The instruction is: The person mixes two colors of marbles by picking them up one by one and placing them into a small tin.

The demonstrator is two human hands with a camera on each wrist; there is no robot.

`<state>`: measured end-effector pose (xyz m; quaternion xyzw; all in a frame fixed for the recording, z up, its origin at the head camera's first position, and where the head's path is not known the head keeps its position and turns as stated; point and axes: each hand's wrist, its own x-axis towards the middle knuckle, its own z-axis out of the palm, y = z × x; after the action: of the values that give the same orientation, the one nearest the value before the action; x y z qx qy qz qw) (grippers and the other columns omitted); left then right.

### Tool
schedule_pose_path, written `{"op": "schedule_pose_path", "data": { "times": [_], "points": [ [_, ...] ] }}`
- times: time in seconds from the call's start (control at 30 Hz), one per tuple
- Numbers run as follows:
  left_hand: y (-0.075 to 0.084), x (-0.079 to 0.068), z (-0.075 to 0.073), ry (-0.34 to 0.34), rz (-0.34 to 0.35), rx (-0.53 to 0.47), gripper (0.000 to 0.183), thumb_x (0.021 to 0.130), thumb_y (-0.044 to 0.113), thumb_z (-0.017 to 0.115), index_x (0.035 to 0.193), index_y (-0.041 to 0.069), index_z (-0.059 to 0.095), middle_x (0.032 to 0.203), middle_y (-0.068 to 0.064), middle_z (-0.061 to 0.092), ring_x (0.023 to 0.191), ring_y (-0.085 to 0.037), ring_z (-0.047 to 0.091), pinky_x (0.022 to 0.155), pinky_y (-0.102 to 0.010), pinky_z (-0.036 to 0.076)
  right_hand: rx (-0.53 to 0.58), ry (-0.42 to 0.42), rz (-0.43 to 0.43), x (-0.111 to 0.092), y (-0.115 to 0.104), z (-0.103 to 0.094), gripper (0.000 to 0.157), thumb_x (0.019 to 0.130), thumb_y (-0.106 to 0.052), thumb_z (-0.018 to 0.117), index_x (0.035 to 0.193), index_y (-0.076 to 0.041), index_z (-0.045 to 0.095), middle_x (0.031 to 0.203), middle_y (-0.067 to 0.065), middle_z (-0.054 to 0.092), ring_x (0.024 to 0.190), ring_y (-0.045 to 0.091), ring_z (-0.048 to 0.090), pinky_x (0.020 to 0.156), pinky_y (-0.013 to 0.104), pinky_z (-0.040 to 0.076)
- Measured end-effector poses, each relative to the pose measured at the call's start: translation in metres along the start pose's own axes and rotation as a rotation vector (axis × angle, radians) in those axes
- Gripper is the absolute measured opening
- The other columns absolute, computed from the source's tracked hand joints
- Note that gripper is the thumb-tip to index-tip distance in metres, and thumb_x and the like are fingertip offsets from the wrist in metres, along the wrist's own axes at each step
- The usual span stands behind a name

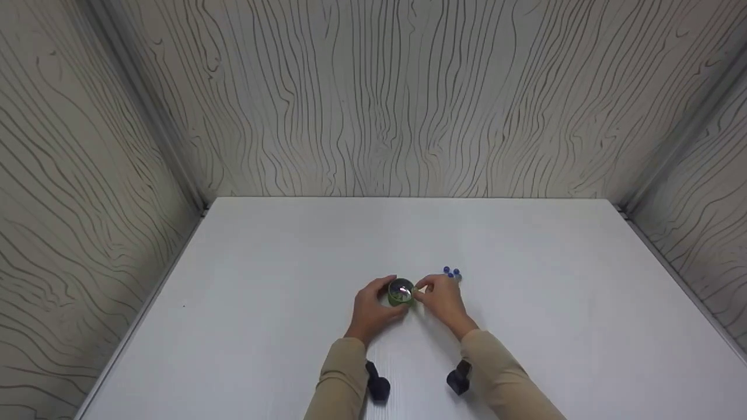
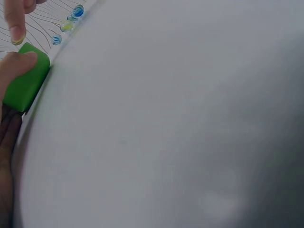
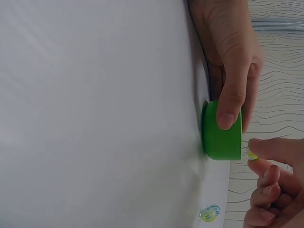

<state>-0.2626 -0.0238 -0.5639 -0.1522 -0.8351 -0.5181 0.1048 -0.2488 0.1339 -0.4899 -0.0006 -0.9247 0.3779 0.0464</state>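
Note:
A small green cup (image 1: pixel 400 302) stands upright on the white table, and my left hand (image 1: pixel 370 307) grips it around the side. In the right wrist view the left thumb lies along the cup's wall (image 3: pixel 222 142). My right hand (image 1: pixel 444 298) is at the cup's right rim. Between its thumb and index finger it pinches a clear glass marble (image 3: pixel 252 155) with yellow in it. Shiny pieces show inside the cup, too small to tell apart. Several loose glass marbles (image 1: pixel 446 269), blue and yellow, lie just beyond the right hand; the left wrist view shows a blue one (image 2: pixel 78 11).
The white table (image 1: pixel 262 262) reaches back to a wood-grain patterned wall (image 1: pixel 373 105), with similar walls at left and right. Black wrist-worn devices (image 1: pixel 378 388) hang under both forearms, near the table's surface.

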Motion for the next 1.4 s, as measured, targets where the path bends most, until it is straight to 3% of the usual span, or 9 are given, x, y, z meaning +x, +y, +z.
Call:
{"op": "schedule_pose_path", "data": {
  "times": [0.33,0.77,1.0,1.4],
  "points": [
    [-0.001,0.001,0.000,0.009,0.012,0.005,0.059,0.073,0.026,0.082,0.125,0.006,0.062,0.122,-0.009,0.069,0.117,-0.024,0.064,0.105,-0.036,0.051,0.008,-0.032,0.058,0.001,-0.002,0.005,0.013,0.079,-0.009,0.074,0.088,0.000,0.073,0.071,0.004,0.058,0.066,0.012,0.046,0.055,0.020,0.034],
    [-0.005,0.001,0.003,0.013,0.020,0.037,0.059,0.073,0.028,0.082,0.125,0.007,0.063,0.122,-0.008,0.069,0.117,-0.023,0.064,0.105,-0.036,0.052,0.036,-0.018,0.054,0.002,-0.002,0.010,0.013,0.078,-0.009,0.074,0.087,0.000,0.073,0.068,0.002,0.055,0.064,0.011,0.045,0.055,0.020,0.034],
    [0.000,0.000,0.001,-0.001,-0.012,0.014,0.059,0.074,0.024,0.081,0.127,0.008,0.061,0.124,-0.008,0.068,0.119,-0.023,0.063,0.107,-0.035,0.051,0.022,-0.005,0.015,0.001,0.000,0.011,0.015,0.077,-0.008,0.076,0.088,0.001,0.074,0.065,0.002,0.055,0.059,0.009,0.042,0.051,0.018,0.031],
    [0.000,0.000,0.000,0.016,0.022,0.014,0.059,0.073,0.026,0.082,0.125,0.006,0.062,0.122,-0.009,0.069,0.118,-0.024,0.064,0.106,-0.037,0.051,0.056,-0.010,0.037,-0.006,0.011,0.004,0.015,0.078,-0.006,0.076,0.091,-0.001,0.074,0.066,0.002,0.054,0.062,0.010,0.043,0.052,0.017,0.032]
  ]
}}
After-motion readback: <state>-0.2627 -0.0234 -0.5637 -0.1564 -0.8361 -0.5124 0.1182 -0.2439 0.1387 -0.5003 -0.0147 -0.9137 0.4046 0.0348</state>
